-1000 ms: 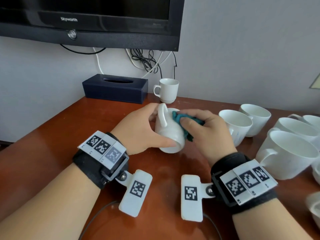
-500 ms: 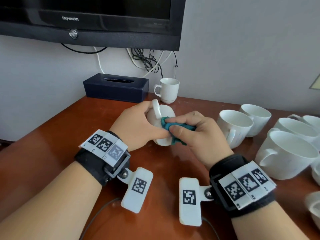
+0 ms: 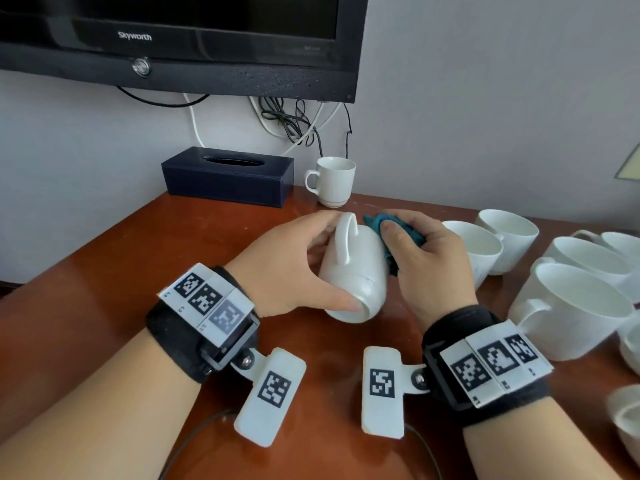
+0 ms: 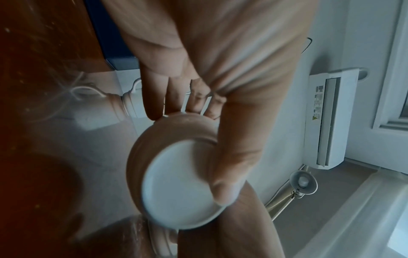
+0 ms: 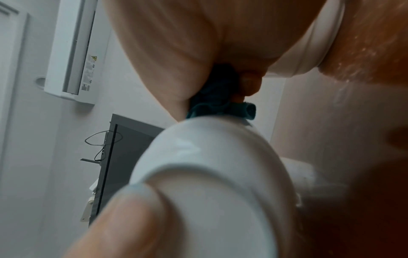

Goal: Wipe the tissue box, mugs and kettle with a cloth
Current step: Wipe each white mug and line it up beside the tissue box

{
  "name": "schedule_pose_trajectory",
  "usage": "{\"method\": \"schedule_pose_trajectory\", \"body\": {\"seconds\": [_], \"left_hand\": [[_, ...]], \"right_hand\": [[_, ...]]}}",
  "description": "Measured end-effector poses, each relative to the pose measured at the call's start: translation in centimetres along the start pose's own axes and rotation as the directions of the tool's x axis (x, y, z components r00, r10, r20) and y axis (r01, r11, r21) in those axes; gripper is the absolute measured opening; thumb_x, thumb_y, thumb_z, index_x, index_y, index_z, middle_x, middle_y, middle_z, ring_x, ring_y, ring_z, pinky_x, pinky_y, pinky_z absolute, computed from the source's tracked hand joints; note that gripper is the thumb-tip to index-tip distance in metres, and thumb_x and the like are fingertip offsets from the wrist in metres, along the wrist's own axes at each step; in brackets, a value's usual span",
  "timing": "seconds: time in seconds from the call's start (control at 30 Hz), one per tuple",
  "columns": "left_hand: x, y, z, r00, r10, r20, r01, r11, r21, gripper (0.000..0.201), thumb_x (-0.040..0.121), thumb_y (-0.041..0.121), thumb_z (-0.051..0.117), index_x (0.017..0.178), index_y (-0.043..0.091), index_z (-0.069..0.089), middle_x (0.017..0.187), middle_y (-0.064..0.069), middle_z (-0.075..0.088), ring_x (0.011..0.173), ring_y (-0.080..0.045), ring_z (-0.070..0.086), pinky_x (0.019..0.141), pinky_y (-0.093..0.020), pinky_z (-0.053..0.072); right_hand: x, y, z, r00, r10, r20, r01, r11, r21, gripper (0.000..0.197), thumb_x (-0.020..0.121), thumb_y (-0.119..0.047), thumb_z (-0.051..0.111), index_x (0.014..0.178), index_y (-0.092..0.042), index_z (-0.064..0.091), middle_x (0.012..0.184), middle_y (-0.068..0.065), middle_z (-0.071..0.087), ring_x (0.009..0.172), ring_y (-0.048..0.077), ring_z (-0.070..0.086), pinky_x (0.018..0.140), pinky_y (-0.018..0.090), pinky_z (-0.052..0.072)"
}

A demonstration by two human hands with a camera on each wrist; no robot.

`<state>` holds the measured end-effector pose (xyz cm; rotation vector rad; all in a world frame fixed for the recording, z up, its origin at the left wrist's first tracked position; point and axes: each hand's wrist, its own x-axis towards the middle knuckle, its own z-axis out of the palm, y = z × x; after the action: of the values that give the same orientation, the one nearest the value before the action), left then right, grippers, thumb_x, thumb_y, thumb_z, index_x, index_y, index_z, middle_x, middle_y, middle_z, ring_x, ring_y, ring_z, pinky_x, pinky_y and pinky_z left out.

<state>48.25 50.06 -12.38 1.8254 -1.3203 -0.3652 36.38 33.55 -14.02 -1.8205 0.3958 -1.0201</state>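
Observation:
My left hand [image 3: 294, 265] grips a white mug [image 3: 356, 271] tilted on its side above the table, base toward me, handle up. Its thumb lies on the base [image 4: 181, 185] and the fingers reach round the far side. My right hand [image 3: 426, 258] holds a bunched teal cloth [image 3: 398, 233] against the mug's right side; the cloth [image 5: 218, 104] shows dark between palm and mug [image 5: 212, 174]. A dark blue tissue box [image 3: 228, 174] sits at the back by the wall, with another white mug [image 3: 332, 180] upright beside it. No kettle is in view.
Several white mugs [image 3: 568, 310] stand crowded on the right part of the brown table [image 3: 138, 271]. A black television [image 3: 180, 39] hangs on the wall above, with cables [image 3: 294, 123] dangling behind the tissue box.
The mug has been turned in my left hand, so its handle now points up and its base faces me. The cloth hand has moved from the front to the mug's right side.

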Motion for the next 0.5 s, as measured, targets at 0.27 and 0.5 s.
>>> {"method": "schedule_pose_trajectory", "body": {"seconds": [0.27,0.5], "left_hand": [[0.3,-0.8,-0.5,0.96,-0.111,-0.255,0.113,0.994,-0.007,0.074,0.052,0.059,0.092,0.115,0.053,0.053,0.115,0.026,0.068,0.108,0.006,0.065,0.098,-0.034,0.057],[0.8,-1.8,-1.2,0.931,-0.174,-0.32,0.149,0.984,-0.101,0.084,0.052,0.064,0.09,0.126,0.038,0.061,0.115,0.021,0.07,0.108,0.0,0.067,0.098,-0.041,0.057]], "right_hand": [[-1.0,-0.1,0.7,0.967,-0.064,0.248,0.05,0.997,0.063,0.028,0.093,-0.02,0.076,0.1,-0.047,0.079,0.104,-0.011,0.066,0.097,0.014,0.067,0.089,0.041,0.056],[-0.5,0.7,0.4,0.981,0.0,0.196,-0.016,0.997,0.082,0.019,0.085,-0.031,0.076,0.099,-0.041,0.081,0.102,0.008,0.072,0.087,0.02,0.067,0.077,0.034,0.051]]}}
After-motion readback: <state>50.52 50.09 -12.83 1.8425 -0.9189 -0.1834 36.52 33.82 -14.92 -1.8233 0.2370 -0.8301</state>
